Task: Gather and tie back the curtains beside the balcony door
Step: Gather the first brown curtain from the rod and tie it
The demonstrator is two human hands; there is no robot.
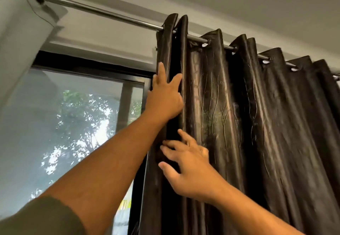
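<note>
Head view | dark curtain (239, 115) hangs from rod (103, 11), filling the right of frame, glass door (73, 124) bare at left | left hand (164, 100) flat on leading fold, fingers spread, gripping nothing | right hand (191, 168) lower, fingers loose, touching folds | progress: partly bunched, no tie yet.

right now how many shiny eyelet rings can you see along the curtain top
4 show: one ring past the first folds, one beyond the next peak, one further right, one near the right end. Others are likely hidden inside the folds of the curtain.
</note>
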